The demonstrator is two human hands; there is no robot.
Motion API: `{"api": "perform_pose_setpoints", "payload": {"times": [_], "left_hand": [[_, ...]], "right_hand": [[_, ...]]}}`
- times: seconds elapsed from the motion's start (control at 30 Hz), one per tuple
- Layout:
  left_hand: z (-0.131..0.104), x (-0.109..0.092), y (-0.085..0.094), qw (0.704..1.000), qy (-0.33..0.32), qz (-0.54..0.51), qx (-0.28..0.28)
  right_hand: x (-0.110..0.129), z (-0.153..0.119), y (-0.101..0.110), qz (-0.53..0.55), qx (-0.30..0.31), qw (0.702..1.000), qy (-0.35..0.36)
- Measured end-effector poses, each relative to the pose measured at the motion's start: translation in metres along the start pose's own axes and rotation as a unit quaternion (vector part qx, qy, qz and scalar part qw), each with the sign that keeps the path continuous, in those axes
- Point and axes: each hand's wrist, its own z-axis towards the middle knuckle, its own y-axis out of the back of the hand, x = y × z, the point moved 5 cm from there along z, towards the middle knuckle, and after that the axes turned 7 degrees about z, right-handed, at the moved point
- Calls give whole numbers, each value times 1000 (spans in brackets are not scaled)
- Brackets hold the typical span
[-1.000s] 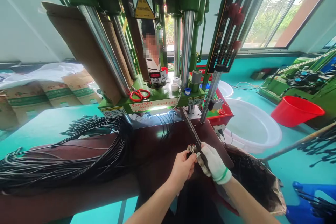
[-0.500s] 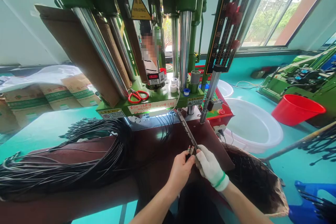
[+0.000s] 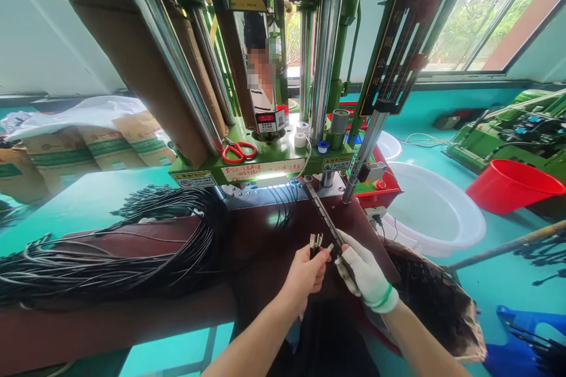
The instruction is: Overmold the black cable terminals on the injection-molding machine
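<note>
My bare left hand (image 3: 305, 273) is closed round several small cable connectors (image 3: 315, 242), their metal ends pointing up out of the fingers. Beside it, my right hand (image 3: 365, 271), in a white glove with a green cuff band, grips the near end of a long narrow metal bar (image 3: 325, 212). The bar slants away toward the press bed, and small notches or slots show along its top. Another connector tip lies between the left fingertips and the bar; whether it touches the bar I cannot tell. Thin black cables (image 3: 285, 203) hang from the press front edge.
A green press (image 3: 283, 159) stands ahead, with red-handled scissors (image 3: 239, 152) on its bed. A big bundle of black cables (image 3: 177, 259) covers the brown table (image 3: 145, 321) at left. At right are a white tub (image 3: 437, 206), a red bucket (image 3: 513, 185) and a lined box of dark pieces (image 3: 433, 300).
The view has shifted slightly. My left hand has turned so the connectors stand more upright and spread, and my gloved hand has moved a little right along with the bar.
</note>
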Motion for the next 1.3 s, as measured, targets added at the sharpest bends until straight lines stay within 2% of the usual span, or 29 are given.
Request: {"api": "perform_pose_setpoints", "payload": {"times": [0.2,0.47,0.53,0.63,0.7,0.8,0.93,1.1,1.3], "left_hand": [[-1,0,-1,1000,6,-13,17],[1,1,2,1000,-7,19,-12],[3,-1,4,999,-38,30,-25],[4,-11,14,987,-122,55,-90],[5,-14,20,982,-134,59,-119],[6,-14,22,982,-132,76,-114],[6,-17,20,965,-189,136,-123],[9,-14,20,962,-178,162,-126],[8,-15,24,958,-184,173,-134]], "right_hand": [[2,0,-1,-28,8,1000,-6],[0,1,-5,-72,29,996,41],[-1,2,-3,-54,28,998,27],[-1,4,2,-27,18,999,-3],[-1,4,5,-25,14,999,-17],[0,3,6,-24,13,999,-17],[1,2,3,-23,14,999,-21],[2,3,0,-32,16,999,-30],[-2,6,-1,-61,32,997,20]]}}
